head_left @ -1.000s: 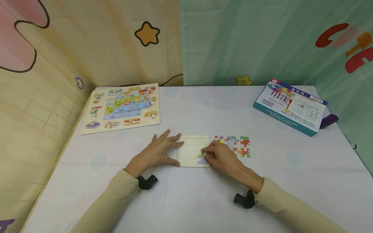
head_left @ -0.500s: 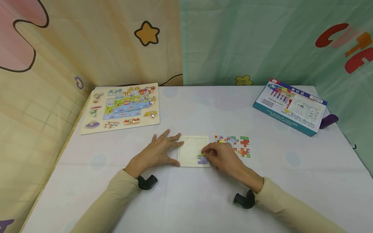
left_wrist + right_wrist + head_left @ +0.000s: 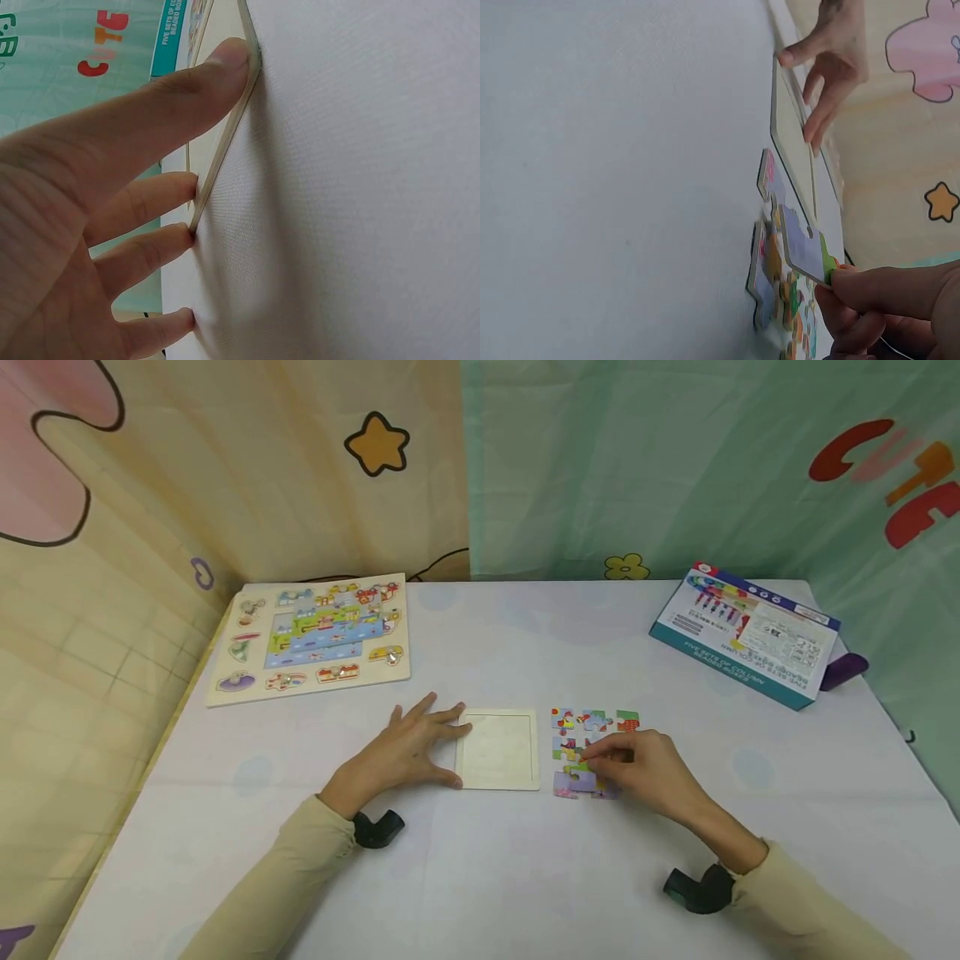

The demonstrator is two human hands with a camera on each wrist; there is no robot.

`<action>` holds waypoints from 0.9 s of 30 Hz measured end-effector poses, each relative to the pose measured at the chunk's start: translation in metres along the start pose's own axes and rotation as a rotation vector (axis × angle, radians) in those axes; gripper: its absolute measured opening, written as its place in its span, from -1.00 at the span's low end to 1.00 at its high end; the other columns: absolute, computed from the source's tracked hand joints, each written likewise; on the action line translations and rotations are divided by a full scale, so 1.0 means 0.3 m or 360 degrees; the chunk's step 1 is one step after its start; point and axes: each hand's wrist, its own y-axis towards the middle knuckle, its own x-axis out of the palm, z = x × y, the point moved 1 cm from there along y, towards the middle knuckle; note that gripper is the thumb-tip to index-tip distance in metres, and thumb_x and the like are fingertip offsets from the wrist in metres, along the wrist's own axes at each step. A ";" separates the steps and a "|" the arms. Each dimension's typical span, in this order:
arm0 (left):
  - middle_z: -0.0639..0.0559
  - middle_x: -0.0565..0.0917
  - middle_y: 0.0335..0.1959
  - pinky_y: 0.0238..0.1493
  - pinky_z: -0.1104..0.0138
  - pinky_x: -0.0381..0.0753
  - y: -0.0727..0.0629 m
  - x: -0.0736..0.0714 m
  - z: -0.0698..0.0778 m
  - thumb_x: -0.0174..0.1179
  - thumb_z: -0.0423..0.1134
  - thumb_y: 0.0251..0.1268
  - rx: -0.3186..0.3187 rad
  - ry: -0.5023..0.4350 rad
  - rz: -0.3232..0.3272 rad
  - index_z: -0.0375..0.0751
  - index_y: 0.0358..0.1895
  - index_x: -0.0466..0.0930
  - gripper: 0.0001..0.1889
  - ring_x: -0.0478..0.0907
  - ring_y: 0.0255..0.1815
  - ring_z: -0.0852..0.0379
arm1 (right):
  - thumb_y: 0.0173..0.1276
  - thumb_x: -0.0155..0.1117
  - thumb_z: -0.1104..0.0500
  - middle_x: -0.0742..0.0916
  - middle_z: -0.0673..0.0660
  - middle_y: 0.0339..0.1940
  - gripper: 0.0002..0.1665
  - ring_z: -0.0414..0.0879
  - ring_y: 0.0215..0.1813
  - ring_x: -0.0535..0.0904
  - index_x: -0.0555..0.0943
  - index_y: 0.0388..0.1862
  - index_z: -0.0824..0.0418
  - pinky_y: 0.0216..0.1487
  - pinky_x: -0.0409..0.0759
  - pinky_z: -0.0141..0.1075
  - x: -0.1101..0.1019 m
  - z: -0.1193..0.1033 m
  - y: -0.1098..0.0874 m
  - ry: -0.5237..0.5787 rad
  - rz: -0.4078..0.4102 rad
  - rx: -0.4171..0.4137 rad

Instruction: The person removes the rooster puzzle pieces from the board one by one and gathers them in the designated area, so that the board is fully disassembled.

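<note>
A shallow square puzzle board (image 3: 498, 750) with a raised rim lies bare on the table. My left hand (image 3: 405, 750) rests at its left side, fingers spread. In the left wrist view the thumb (image 3: 229, 60) lies on the rim and two fingertips touch the edge. My right hand (image 3: 647, 768) pinches a purple-and-green jigsaw piece (image 3: 804, 244) between thumb and fingers. This piece hangs tilted over several loose jigsaw pieces (image 3: 564, 747) right of the board. The hand hides some of those pieces.
A large wooden knob puzzle (image 3: 386, 672) lies at the back left with smaller picture puzzles (image 3: 322, 647) on it. At the back right sits a teal-and-white box (image 3: 750, 639), a dark purple object (image 3: 844, 672) beside it. Curtains (image 3: 555, 468) stand behind the table.
My right hand has lifted the purple-and-green jigsaw piece off the board's lower right corner and carried it right, over the loose pieces. The left hand has stayed at the board.
</note>
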 end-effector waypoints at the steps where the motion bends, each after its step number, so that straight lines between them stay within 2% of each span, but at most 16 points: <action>1: 0.00 0.29 0.48 0.29 -0.45 -0.12 -0.001 0.000 0.000 0.59 0.08 -0.22 -0.0003 -0.0001 -0.0003 -0.07 0.31 0.53 -0.13 -0.11 0.56 -0.29 | 0.25 0.41 0.22 0.77 -0.07 -0.32 -0.89 -0.17 -0.37 0.57 0.80 -0.25 0.06 -0.45 0.47 -0.39 -0.015 0.015 -0.011 -0.0015 0.0011 0.0026; 5: 0.00 0.29 0.49 0.29 -0.45 -0.13 -0.001 -0.003 -0.001 0.59 0.08 -0.21 -0.0007 -0.0002 -0.0008 -0.06 0.32 0.52 -0.12 -0.12 0.56 -0.29 | 0.28 0.41 0.19 0.79 -0.02 -0.19 -0.88 -0.16 -0.30 0.59 0.79 -0.21 0.08 -0.40 0.48 -0.39 -0.075 0.063 -0.054 -0.0027 0.0026 0.0093; 10: 0.00 0.29 0.48 0.29 -0.45 -0.12 0.000 -0.006 -0.006 0.59 0.08 -0.21 0.0002 0.0002 0.0001 -0.06 0.32 0.52 -0.13 -0.12 0.56 -0.30 | 0.30 0.39 0.17 0.78 -0.01 -0.21 -0.87 -0.16 -0.32 0.50 0.79 -0.19 0.07 -0.43 0.41 -0.39 -0.125 0.112 -0.090 -0.0104 0.0040 0.0187; 16: -0.01 0.30 0.48 0.27 -0.47 -0.11 -0.001 -0.003 -0.012 0.59 0.09 -0.23 0.0013 -0.0002 0.0011 -0.07 0.31 0.53 -0.13 -0.10 0.55 -0.31 | 0.30 0.39 0.16 0.77 0.03 -0.21 -0.85 -0.17 -0.36 0.42 0.79 -0.18 0.11 -0.46 0.36 -0.38 -0.118 0.145 -0.096 -0.0114 0.0039 0.0201; 23: 0.00 0.30 0.48 0.28 -0.46 -0.12 -0.002 0.000 -0.014 0.60 0.08 -0.23 0.0018 -0.0018 0.0012 -0.07 0.31 0.53 -0.13 -0.10 0.56 -0.31 | 0.24 0.44 0.22 0.79 0.04 -0.25 -0.89 -0.17 -0.35 0.49 0.80 -0.24 0.11 -0.44 0.42 -0.42 -0.104 0.140 -0.097 -0.0195 0.0149 0.0163; 27: 0.00 0.28 0.49 0.28 -0.46 -0.10 -0.006 0.001 -0.018 0.58 0.10 -0.20 0.0028 0.0014 0.0009 -0.06 0.32 0.52 -0.13 -0.09 0.55 -0.31 | 0.23 0.44 0.25 0.79 0.06 -0.26 -0.88 -0.16 -0.33 0.51 0.80 -0.25 0.13 -0.42 0.44 -0.42 -0.099 0.137 -0.097 -0.0207 0.0170 0.0157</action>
